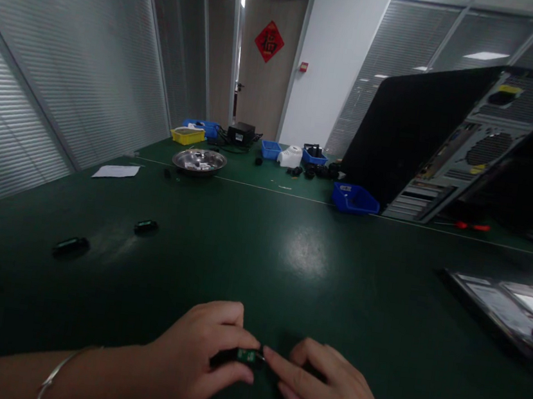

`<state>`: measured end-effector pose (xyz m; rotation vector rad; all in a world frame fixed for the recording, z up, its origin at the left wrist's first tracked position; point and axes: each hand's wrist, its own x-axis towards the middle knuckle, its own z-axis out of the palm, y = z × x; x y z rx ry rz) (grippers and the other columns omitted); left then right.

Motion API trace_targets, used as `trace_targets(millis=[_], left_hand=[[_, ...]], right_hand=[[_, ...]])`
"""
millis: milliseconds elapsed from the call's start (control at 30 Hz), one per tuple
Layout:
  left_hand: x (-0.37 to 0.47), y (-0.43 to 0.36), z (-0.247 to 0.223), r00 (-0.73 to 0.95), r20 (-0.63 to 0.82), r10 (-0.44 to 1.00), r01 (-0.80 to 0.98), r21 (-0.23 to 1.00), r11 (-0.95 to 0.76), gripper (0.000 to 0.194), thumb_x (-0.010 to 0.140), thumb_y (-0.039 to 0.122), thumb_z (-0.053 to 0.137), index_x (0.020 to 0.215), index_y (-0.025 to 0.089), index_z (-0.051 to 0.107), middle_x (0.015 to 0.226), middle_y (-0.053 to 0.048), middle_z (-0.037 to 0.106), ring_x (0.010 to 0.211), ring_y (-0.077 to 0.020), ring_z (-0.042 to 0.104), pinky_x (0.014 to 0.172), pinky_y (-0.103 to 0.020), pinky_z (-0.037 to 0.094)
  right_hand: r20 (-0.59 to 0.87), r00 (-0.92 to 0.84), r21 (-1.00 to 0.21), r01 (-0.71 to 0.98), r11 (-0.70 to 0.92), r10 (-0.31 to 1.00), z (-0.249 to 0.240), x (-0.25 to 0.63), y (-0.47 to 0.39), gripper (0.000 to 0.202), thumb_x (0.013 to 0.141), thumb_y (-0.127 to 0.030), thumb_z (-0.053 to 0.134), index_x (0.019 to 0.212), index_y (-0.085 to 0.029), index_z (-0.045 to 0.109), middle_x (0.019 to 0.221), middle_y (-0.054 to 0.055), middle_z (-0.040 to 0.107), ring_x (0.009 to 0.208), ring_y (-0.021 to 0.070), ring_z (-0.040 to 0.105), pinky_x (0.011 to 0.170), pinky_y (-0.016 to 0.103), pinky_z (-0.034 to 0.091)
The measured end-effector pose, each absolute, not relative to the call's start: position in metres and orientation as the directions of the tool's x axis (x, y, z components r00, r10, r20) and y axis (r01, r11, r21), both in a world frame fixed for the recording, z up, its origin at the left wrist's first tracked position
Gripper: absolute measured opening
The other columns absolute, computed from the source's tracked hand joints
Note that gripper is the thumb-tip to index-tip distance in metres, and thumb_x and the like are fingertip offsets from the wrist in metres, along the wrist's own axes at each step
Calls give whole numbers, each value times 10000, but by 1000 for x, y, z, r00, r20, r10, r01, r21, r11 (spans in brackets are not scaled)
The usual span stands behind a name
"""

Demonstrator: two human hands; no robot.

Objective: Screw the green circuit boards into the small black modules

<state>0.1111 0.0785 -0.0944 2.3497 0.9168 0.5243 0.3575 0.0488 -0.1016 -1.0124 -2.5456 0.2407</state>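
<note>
A small black part with a green circuit board [246, 355] is gripped between the thumb and fingers of my left hand [202, 350], low in the middle of the head view. My right hand [328, 388] is just to its right, index fingertip at the end of the part, near a thin shiny piece too small to make out. The other right fingers are bent, and whether they hold anything is hidden. Two similar dark parts with green faces lie on the green table [241, 248] at the left: one nearer [71, 245], one farther [146, 227].
A metal bowl [199, 161] of small pieces, a yellow tray [187, 136] and a blue bin [354, 199] stand farther back. At the right are a large computer case [415, 133] and a flat framed device [500, 309]. White paper [116, 171] lies at the left.
</note>
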Motion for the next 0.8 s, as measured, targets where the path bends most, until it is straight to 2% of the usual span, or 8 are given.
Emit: trace_targets(millis=[167, 400, 800], left_hand=[[111, 78, -92, 703, 141, 697, 471, 642, -604, 116, 884, 262, 673, 957, 183, 715, 780, -8, 555, 697, -135, 532, 599, -243, 354], [114, 79, -88, 662, 81, 745, 467, 733, -494, 81, 847, 243, 719, 827, 165, 735, 723, 13, 515, 667, -118, 517, 575, -224, 342], [116, 79, -83, 652, 70, 755, 422, 793, -439, 66, 811, 246, 764, 820, 182, 753, 696, 34, 495, 646, -104, 487, 569, -219, 334]], right_hand=[[275, -671, -302, 620, 724, 689, -100, 356, 49, 395, 919, -143, 542, 1285, -252, 642, 849, 64, 678, 689, 179, 665, 592, 276, 557], [294, -671, -310, 607, 732, 681, -99, 355, 46, 404, 922, -126, 525, 1296, -232, 637, 846, 70, 671, 679, 176, 659, 582, 270, 555], [286, -665, -382, 581, 719, 690, -95, 353, 46, 389, 931, -115, 497, 1278, -200, 651, 850, 94, 669, 698, 187, 667, 586, 286, 565]])
